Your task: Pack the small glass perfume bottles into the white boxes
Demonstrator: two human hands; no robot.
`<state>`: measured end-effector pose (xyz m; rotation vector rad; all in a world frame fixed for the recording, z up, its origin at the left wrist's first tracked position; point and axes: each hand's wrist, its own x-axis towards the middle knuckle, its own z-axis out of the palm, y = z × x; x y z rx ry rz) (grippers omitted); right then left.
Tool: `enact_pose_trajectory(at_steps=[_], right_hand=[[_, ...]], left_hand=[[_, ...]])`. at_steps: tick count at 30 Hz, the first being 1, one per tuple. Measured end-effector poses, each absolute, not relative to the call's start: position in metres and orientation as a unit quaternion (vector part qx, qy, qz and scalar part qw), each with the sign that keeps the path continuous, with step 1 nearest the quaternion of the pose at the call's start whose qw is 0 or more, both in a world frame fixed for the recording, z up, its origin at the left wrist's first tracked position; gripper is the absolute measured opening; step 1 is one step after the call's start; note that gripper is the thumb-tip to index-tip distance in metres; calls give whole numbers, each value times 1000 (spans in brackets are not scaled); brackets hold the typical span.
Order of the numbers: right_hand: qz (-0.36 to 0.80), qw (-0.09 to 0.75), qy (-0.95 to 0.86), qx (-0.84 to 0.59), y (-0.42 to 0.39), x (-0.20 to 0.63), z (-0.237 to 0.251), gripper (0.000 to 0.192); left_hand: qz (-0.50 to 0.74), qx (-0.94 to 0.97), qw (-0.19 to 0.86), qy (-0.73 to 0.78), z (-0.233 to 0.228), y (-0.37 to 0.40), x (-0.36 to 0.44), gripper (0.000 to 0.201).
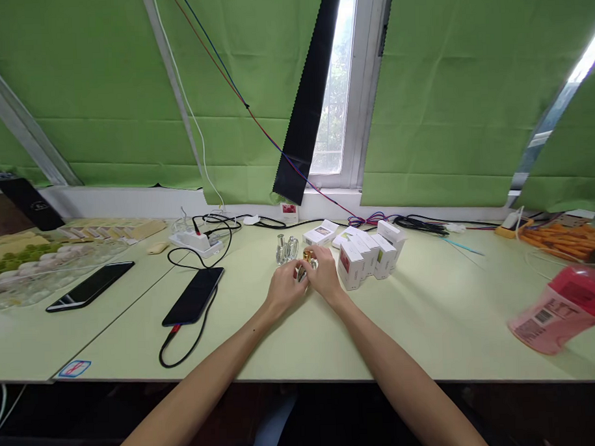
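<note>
Both of my hands meet at a small glass bottle with a gold top (307,255), like a perfume bottle, on or just above the table. My left hand (285,285) has its fingers closed around the lower glass part, which they mostly hide. Fingers of my right hand (324,272) close on the same bottle from the right, near its top. Right behind my left hand stand more clear glass bottles (287,249). Beside my right hand, several small white boxes (352,265) with printed pictures stand upright, and another white box (320,232) lies flat behind it.
A dark phone (193,297) with a black cable lies to the left, near a white power strip (195,241). Another phone (91,286) is farther left. At the right, a pink bottle (557,308) leans over. Bundled cables (419,224) run along the back.
</note>
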<state>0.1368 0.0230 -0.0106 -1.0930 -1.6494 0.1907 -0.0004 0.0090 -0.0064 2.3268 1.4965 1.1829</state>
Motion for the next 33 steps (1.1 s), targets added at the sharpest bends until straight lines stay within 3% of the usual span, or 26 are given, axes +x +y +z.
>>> enact_pose_trajectory(at_steps=[10, 16, 26, 33], right_hand=[[77, 580, -656, -477, 17, 135, -10, 27], [26, 556, -652, -514, 26, 140, -18, 29], [22, 539, -633, -555, 37, 140, -44, 55], [87, 356, -680, -635, 28, 141, -34, 60]], left_hand=[[379, 748, 26, 544, -11, 11, -1, 23], [381, 731, 16, 566, -13, 17, -3, 19], [406, 728, 61, 550, -18, 30, -5, 15], [397, 720, 101, 561, -16, 27, 0, 29]])
